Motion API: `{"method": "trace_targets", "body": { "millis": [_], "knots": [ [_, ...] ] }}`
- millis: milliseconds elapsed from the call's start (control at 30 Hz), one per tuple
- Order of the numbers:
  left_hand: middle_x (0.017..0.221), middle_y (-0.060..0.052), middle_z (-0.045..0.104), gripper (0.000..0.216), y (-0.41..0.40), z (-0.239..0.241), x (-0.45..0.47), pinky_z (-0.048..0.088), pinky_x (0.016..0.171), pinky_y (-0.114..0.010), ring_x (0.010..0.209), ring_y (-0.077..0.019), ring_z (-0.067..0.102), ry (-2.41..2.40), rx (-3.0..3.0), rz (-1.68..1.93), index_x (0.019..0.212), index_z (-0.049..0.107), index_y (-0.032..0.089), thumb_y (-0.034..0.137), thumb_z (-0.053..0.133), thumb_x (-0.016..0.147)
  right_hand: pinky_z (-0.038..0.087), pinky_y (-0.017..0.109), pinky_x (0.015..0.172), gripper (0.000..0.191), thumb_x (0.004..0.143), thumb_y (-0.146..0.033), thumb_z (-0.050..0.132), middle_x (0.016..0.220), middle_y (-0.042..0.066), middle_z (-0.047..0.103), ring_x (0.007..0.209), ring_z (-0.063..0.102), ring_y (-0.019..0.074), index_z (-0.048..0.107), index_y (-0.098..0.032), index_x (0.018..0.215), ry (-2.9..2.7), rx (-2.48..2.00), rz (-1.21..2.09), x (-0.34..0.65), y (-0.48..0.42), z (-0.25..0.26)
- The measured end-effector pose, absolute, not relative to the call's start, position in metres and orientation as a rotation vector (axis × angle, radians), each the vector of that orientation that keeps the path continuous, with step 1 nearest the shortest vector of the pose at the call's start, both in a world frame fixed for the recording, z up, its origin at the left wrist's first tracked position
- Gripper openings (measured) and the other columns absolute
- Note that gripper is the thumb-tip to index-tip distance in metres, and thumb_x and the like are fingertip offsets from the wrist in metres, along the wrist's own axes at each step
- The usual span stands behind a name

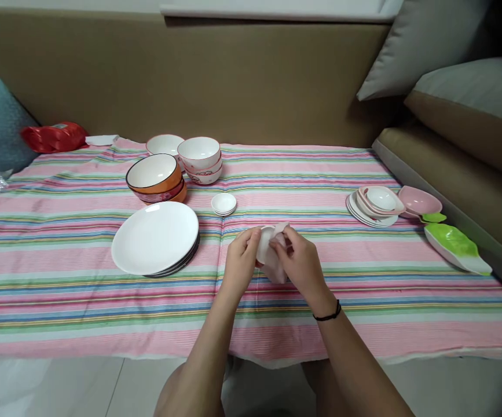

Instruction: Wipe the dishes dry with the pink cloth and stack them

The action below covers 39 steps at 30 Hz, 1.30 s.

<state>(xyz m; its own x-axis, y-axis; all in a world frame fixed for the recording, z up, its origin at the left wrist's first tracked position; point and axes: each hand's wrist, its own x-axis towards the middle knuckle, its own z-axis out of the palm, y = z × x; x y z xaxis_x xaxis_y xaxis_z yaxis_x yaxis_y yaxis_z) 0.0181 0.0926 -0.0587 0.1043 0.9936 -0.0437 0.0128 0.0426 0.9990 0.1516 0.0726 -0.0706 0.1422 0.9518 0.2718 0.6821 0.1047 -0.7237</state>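
Observation:
Over the middle of the striped cloth, my left hand (241,259) grips the left edge of a small white dish (264,248). A pale, thin cloth or tissue (275,269) is pinched in my right hand (301,262) and pressed against the dish's right side, hanging below it. The right fingers cover part of the dish. Just beyond my left hand sits a short stack of small white dishes (223,202). Large white plates (155,238) are stacked to the left of my hands.
Orange bowls (155,174) and white patterned bowls (199,153) stand stacked at the back left. To the right are small plates with pink bowls (374,202), another pink bowl (420,200) and a green leaf-shaped dish (454,246). A red bag (55,137) lies far left; cushions (472,98) rest at right.

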Motion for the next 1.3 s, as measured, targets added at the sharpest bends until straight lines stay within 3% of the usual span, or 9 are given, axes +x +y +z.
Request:
{"method": "trace_targets", "body": {
  "millis": [133,300,533,700,800,933,1067,1133,1300],
  "knots": [
    [0.076,0.000,0.059,0.052,0.090,-0.061,0.025,0.044,0.047,-0.020,0.058,-0.0109,0.053,1.129,1.073,1.099,0.123,0.054,0.022,0.050,0.060,0.080,0.023,0.025,0.050,0.041,0.089,-0.044,0.047,0.046,-0.004,0.038,0.046,0.034,0.0104,0.038,-0.020,0.057,-1.429,-1.765,0.308,0.155,0.072,-0.073],
    [0.080,-0.001,0.064,0.041,0.094,-0.065,0.028,0.049,0.064,-0.024,0.067,-0.0118,0.059,0.958,0.993,1.123,0.108,0.056,0.019,0.037,0.069,0.073,0.025,0.024,0.049,0.031,0.088,-0.036,0.045,0.050,-0.005,0.038,0.047,0.035,0.0108,0.037,-0.021,0.062,-1.352,-1.709,0.348,0.161,0.076,-0.077],
    [0.071,-0.001,0.061,0.035,0.094,-0.054,0.024,0.043,0.050,-0.022,0.057,-0.0118,0.054,1.024,1.144,1.079,0.104,0.067,0.019,0.044,0.060,0.080,0.021,0.025,0.047,0.048,0.086,-0.044,0.050,0.045,-0.006,0.024,0.046,0.026,0.0089,0.024,-0.021,0.053,-1.338,-1.652,0.410,0.162,0.080,-0.079],
    [0.051,0.002,0.053,0.052,0.092,-0.057,0.025,0.040,0.041,-0.023,0.043,-0.0136,0.050,1.019,1.115,1.029,0.123,0.057,0.019,0.053,0.051,0.084,0.027,0.024,0.050,0.026,0.085,-0.033,0.049,0.052,-0.005,0.040,0.050,0.037,0.0108,0.041,-0.021,0.064,-1.391,-1.646,0.391,0.157,0.081,-0.076],
    [0.050,0.003,0.050,0.052,0.092,-0.057,0.023,0.037,0.039,-0.022,0.042,-0.0113,0.046,1.012,1.149,1.010,0.122,0.059,0.019,0.054,0.051,0.084,0.028,0.023,0.051,0.031,0.083,-0.036,0.055,0.052,-0.005,0.039,0.050,0.037,0.0099,0.042,-0.020,0.061,-1.319,-1.633,0.379,0.154,0.083,-0.075],
    [0.073,-0.001,0.061,0.046,0.092,-0.054,0.019,0.039,0.043,-0.019,0.055,-0.0105,0.052,0.988,1.190,0.968,0.121,0.060,0.022,0.045,0.058,0.081,0.022,0.025,0.048,0.045,0.085,-0.042,0.052,0.045,-0.007,0.026,0.046,0.027,0.0087,0.030,-0.020,0.053,-1.271,-1.656,0.328,0.154,0.085,-0.076],
    [0.100,-0.003,0.065,0.041,0.091,-0.055,0.018,0.049,0.058,-0.020,0.075,-0.0126,0.059,0.961,1.174,1.015,0.116,0.061,0.023,0.035,0.064,0.078,0.030,0.024,0.052,0.024,0.085,-0.033,0.051,0.054,-0.004,0.045,0.052,0.039,0.0110,0.051,-0.019,0.066,-1.347,-1.571,0.393,0.154,0.086,-0.075],
    [0.086,-0.001,0.064,0.048,0.091,-0.056,0.019,0.050,0.057,-0.021,0.068,-0.0116,0.058,0.984,1.100,1.068,0.121,0.056,0.023,0.037,0.066,0.076,0.032,0.023,0.053,0.019,0.081,-0.034,0.057,0.058,-0.003,0.049,0.055,0.042,0.0112,0.056,-0.019,0.069,-1.320,-1.543,0.436,0.154,0.086,-0.074],
    [0.052,0.006,0.050,0.043,0.094,-0.055,0.019,0.041,0.045,-0.020,0.045,-0.0083,0.046,1.120,0.983,1.201,0.104,0.061,0.018,0.047,0.067,0.074,0.023,0.024,0.047,0.043,0.082,-0.041,0.057,0.047,-0.006,0.027,0.048,0.027,0.0088,0.037,-0.019,0.051,-1.311,-1.563,0.437,0.151,0.086,-0.071]
  ]
}}
